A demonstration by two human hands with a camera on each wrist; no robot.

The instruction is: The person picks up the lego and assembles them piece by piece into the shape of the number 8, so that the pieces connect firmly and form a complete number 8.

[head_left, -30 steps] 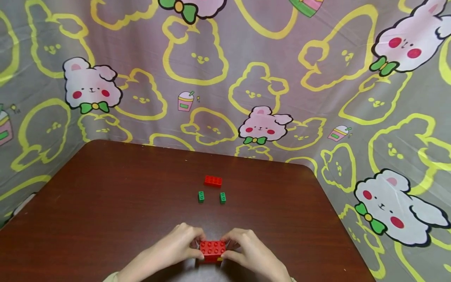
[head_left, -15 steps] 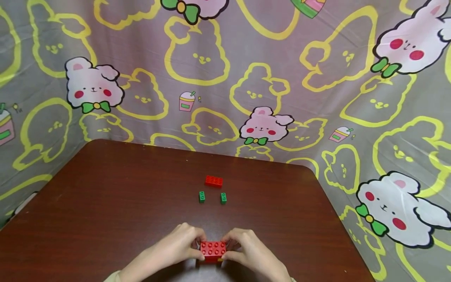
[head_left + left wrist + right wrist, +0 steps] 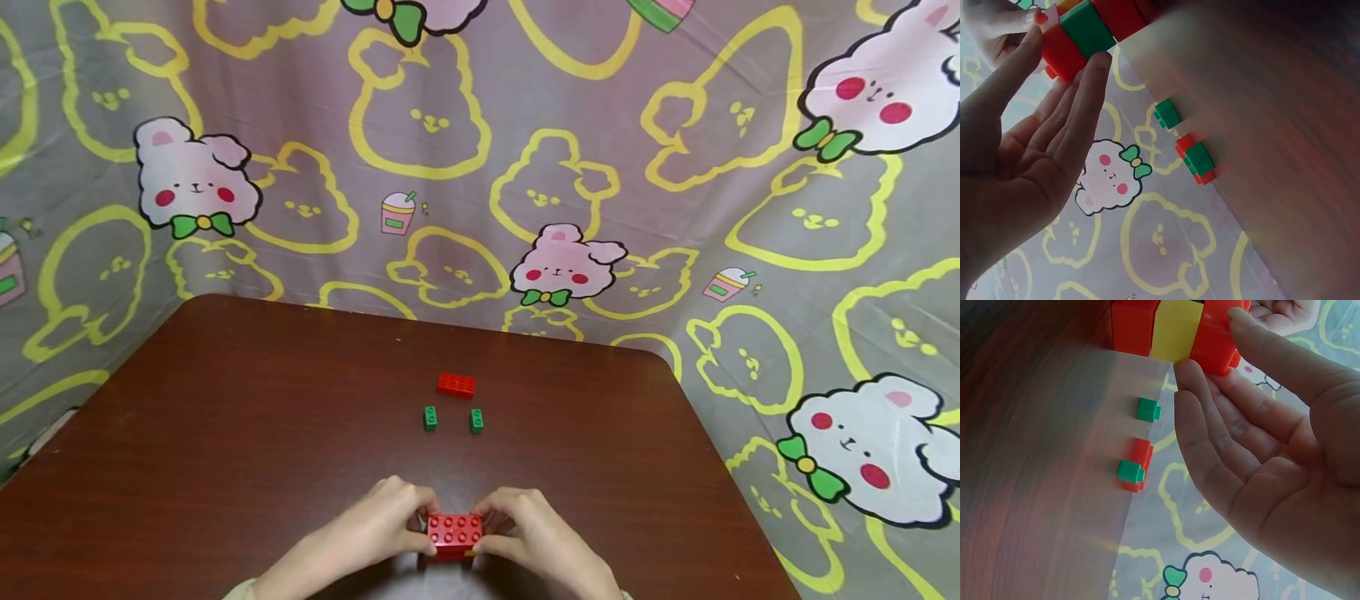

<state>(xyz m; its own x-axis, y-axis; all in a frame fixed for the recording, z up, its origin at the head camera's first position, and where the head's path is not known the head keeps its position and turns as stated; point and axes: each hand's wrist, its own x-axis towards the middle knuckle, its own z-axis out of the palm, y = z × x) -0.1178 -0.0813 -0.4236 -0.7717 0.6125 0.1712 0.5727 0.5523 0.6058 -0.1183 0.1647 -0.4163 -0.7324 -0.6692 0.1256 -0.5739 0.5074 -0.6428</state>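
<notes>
A block stack sits at the near middle of the table. Its top is a studded red building brick (image 3: pixel 454 530). The left wrist view shows a green brick (image 3: pixel 1088 30) between two red layers, and the right wrist view a yellow brick (image 3: pixel 1176 330) in that same middle layer. My left hand (image 3: pixel 386 517) pinches the stack's left end between thumb and fingers. At the right end, my right hand (image 3: pixel 534 529) pinches it likewise. Both thumbs are on the near side, fingertips on the far side.
Farther back on the table (image 3: pixel 262 417) lie two small green bricks, a left one (image 3: pixel 430 418) and a right one (image 3: pixel 477 421). Behind them is a loose red brick (image 3: pixel 457 384). A patterned curtain (image 3: pixel 450 167) surrounds the table's far and side edges.
Both hands keep their hold on the stack with hardly any movement. The head view has shifted very slightly; the loose bricks lie as before.
</notes>
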